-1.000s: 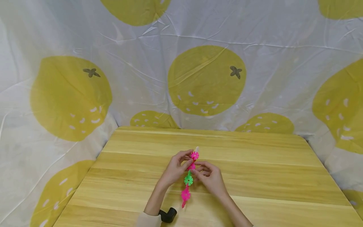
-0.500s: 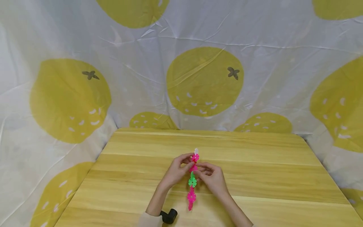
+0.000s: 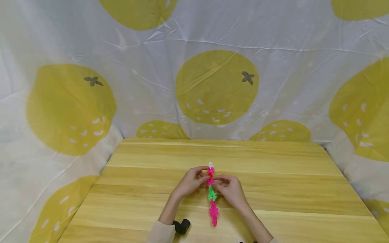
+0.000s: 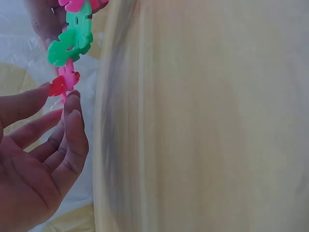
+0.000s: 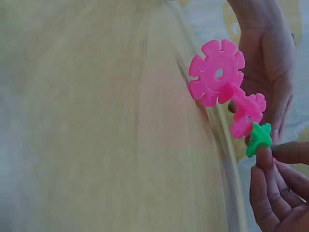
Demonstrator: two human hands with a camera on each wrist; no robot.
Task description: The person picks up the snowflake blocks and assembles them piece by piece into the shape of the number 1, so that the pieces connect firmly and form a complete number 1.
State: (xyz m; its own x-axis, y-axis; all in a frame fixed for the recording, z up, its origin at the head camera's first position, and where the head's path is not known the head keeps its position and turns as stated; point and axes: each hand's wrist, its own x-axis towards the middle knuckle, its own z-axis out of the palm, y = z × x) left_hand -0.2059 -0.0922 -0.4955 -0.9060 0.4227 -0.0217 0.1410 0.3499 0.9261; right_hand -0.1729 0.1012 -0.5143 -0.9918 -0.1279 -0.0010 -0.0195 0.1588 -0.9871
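Both hands hold a chain of interlocking plastic snowflake discs [image 3: 213, 211] over the table. White [image 3: 210, 165] shows at its far end, then pink and red discs, green discs [image 3: 212, 196], and pink ones at the near end. My left hand [image 3: 189, 182] pinches the far part around the red disc [image 4: 58, 87], thumb and fingertips on it. From the other side, my right hand [image 3: 231, 190] pinches the chain between the green and far pink discs. A large pink disc [image 5: 217, 72] hangs out at the near end in the right wrist view. Fingers partly hide the middle joints.
The wooden table [image 3: 288, 189] lies beneath the hands and stretches out to both sides. A black device [image 3: 182, 226] sits at the left wrist. Behind the table's back edge hangs a white curtain [image 3: 146, 84] with yellow fruit prints.
The chain's near end has swung to the right, so the chain now runs almost straight towards me. Both hands have shifted slightly right and nearer, keeping their grip.
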